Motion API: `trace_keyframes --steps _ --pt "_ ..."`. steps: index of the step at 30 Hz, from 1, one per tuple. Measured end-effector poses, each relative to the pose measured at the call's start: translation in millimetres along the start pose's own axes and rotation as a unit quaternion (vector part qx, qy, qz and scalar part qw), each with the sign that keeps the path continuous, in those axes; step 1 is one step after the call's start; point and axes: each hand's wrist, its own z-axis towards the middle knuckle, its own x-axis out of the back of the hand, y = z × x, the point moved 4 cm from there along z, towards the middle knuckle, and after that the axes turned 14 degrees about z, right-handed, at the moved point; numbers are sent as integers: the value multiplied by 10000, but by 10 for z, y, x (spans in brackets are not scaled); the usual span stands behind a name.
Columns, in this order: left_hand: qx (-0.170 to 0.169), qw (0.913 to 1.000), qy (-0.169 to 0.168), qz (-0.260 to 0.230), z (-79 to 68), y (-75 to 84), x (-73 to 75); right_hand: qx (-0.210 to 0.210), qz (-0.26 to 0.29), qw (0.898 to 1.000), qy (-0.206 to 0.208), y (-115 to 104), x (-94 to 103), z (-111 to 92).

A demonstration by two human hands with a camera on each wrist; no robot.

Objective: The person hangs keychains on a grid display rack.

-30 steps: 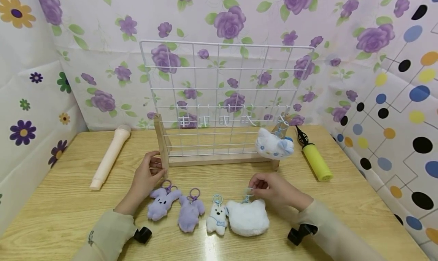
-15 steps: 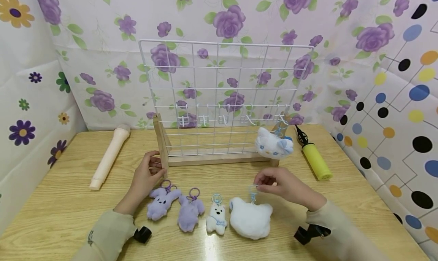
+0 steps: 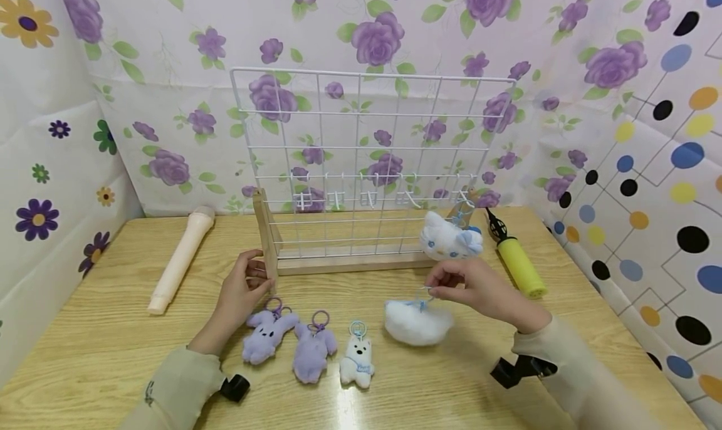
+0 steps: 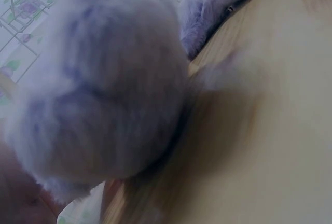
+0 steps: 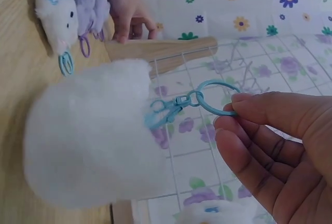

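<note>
My right hand pinches the light-blue key ring of a white plush keychain between thumb and forefinger. The plush hangs tilted from its clasp, in front of the rack. At the left, my left hand holds the wooden left foot of a white wire grid rack with bent fingers and thumb. Nearest to it lies a purple plush keychain, which blurs large in the left wrist view. Beside that lie a second purple plush keychain and a small white bear keychain.
Several white hooks line the rack. A white plush with a blue bow hangs at its right end. On the wooden table lie a pale microphone-shaped stick at left and a yellow hand pump at right.
My right hand has moved up and to the right, lifting the white plush keychain off the table beside the small bear. My left hand has stayed at the rack's foot.
</note>
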Motion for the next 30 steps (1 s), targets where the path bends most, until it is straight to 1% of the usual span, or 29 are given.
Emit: trace_keyframes --steps 5,12,19,21,25,30 --pt "-1 10000 3 31 1 -21 -5 -53 53 9999 143 -47 110 86" --pt "33 10000 -27 23 2 -23 -2 -93 359 9992 136 -118 233 178" --pt "26 10000 -79 10 2 -28 -8 -255 241 9993 143 -220 362 258" --pt "26 10000 -53 18 0 -24 0 -211 253 9993 160 -232 394 295" --pt "5 10000 6 54 3 -19 10 -119 295 9991 287 -258 455 360" --pt "-23 10000 -6 60 2 -12 0 -237 326 9979 503 -281 517 430"
